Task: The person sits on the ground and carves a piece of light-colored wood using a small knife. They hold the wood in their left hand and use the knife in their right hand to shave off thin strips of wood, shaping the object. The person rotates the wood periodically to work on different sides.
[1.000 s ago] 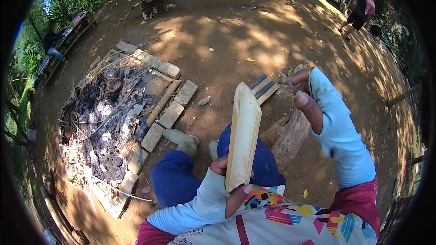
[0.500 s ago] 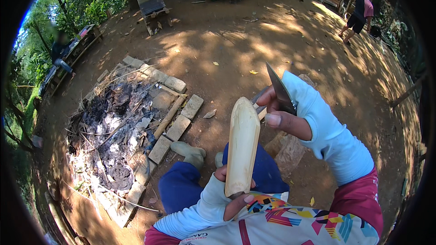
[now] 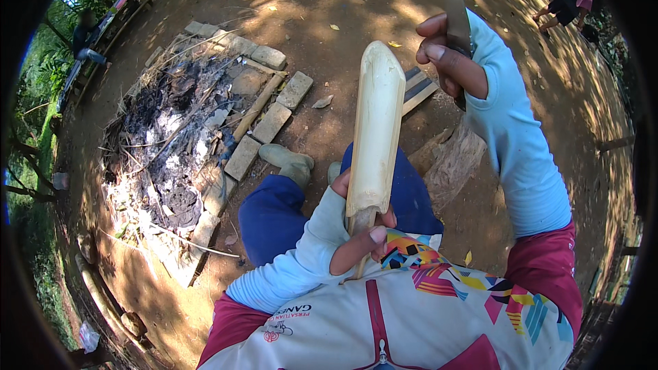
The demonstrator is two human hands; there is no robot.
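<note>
Probably light and stiff, the bamboo-like piece [image 3: 375,130] was above blue trousers [image 3: 418,199], its narrow lower end, the sensible hold, wrapped by the left grip [image 3: 353,250]; the right grip [image 3: 458,68] clasped a knife [image 3: 455,17].

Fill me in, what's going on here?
A person's left hand grips the lower end of a pale, hollowed piece, its pointed end away from the body. The right hand holds a knife, blade up, apart from the piece. On the ground to the left lies an ash bed edged with blocks.
</note>
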